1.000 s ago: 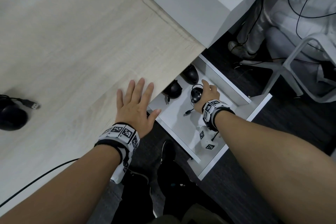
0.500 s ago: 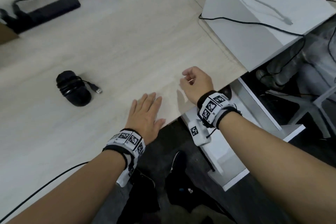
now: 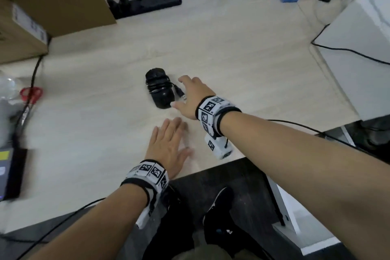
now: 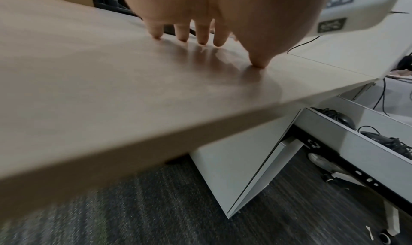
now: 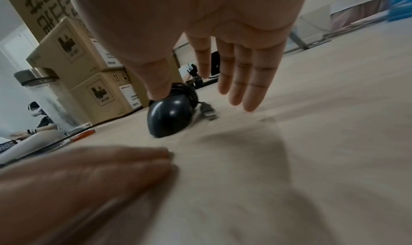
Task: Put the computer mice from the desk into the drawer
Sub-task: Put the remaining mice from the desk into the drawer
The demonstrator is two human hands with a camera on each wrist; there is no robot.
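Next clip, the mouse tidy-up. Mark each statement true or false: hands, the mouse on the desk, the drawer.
1. The right hand already grips the black mouse. False: its fingers are spread and straight beside the mouse, holding nothing.
2. The left hand lies flat on the desk. True.
3. The mouse's cable is wound round its body. True.
4. The drawer is closed. False: in the left wrist view it stands open with black mice inside.
5. Red-handled scissors lie right of the mouse. False: they lie far left.
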